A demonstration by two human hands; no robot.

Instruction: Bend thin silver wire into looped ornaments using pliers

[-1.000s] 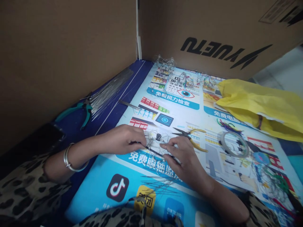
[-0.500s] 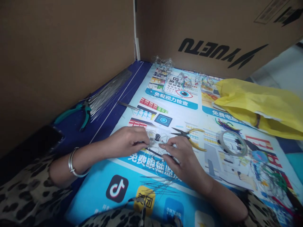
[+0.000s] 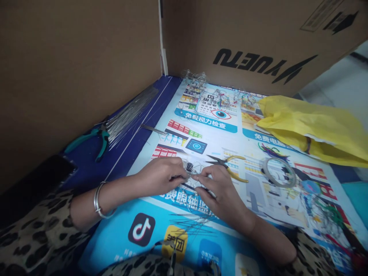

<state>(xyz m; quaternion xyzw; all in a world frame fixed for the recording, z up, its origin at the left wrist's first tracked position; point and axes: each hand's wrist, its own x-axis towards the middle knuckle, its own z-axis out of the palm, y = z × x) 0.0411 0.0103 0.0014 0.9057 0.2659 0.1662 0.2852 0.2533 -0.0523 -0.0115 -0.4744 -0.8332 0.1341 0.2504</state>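
My left hand (image 3: 161, 177) and my right hand (image 3: 218, 191) meet over a small wire piece with beads (image 3: 190, 167) on the printed mat (image 3: 201, 126). Both hands pinch it, fingers pressed together. A thin dark tool runs under my right hand's fingers; which hand grips it is unclear. Yellow-handled pliers (image 3: 230, 165) lie just beyond my right hand. Loose short wires (image 3: 191, 224) lie on the mat near my body.
Teal-handled pliers (image 3: 92, 140) and a bundle of long straight wires (image 3: 129, 113) lie at the left by the cardboard wall (image 3: 71, 65). A yellow plastic bag (image 3: 313, 128) and a tape roll (image 3: 278, 177) sit right. Finished wire pieces (image 3: 221, 97) lie at the back.
My hands have drawn closer together over the wire piece. The view has shifted slightly; everything else on the mat stays put.
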